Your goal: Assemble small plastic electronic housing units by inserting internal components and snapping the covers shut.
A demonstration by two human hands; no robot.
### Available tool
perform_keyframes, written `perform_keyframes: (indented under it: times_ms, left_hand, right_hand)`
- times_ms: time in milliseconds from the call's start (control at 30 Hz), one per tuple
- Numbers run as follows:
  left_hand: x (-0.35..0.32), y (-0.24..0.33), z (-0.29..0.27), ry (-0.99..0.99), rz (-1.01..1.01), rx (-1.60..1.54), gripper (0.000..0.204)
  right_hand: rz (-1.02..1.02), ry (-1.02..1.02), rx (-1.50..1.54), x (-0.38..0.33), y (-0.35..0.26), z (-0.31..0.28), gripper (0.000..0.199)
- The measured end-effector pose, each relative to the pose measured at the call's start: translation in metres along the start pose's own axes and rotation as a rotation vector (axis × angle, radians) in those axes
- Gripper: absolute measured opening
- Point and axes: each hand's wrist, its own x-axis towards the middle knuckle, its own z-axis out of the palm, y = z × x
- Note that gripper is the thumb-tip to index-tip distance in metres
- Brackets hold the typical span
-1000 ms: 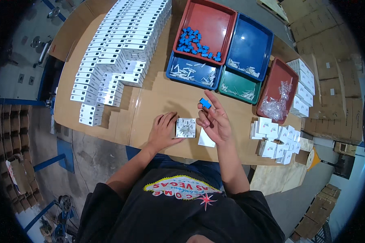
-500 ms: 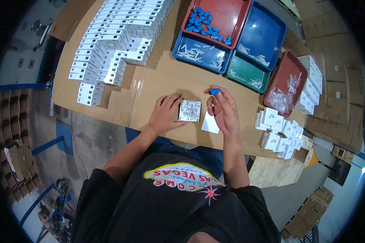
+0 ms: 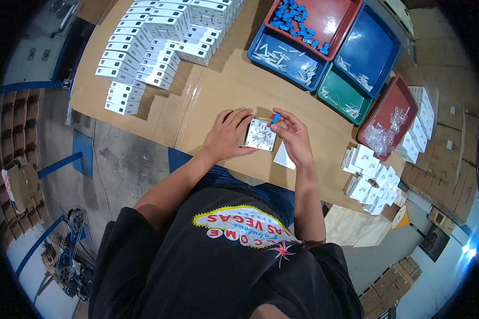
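Note:
A small square white box (image 3: pixel 260 135) stands near the table's front edge, its top side showing small pieces that I cannot make out. Around its left side rests my left hand (image 3: pixel 226 134), thumb along the near edge and fingers along the far left corner. My right hand (image 3: pixel 293 135) pinches a small blue plastic piece (image 3: pixel 275 118) between thumb and fingertips, just above the box's right far corner. Partly under that hand, a flat white card (image 3: pixel 284 157) lies on the cardboard-covered table.
Rows of white boxes (image 3: pixel 167 48) are stacked at the far left. Trays at the back right hold blue pieces (image 3: pixel 298 24), white plugs (image 3: pixel 282 59) and clear plastic bags (image 3: pixel 380 135). More small white boxes (image 3: pixel 372 178) pile up at the right edge.
My right hand has brought the blue piece leftward and closer to the box. The left hand stays at the box's side. The whole view has shifted slightly.

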Motion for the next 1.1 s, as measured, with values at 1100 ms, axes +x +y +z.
perform_keyframes:
  times_ms: [1100]
  left_hand:
    - [-0.001,-0.004,0.0,0.014,0.001,-0.029,0.088]
  right_hand:
    - [-0.285,0.004,-1.274,0.012,0.016,0.033,0.032]
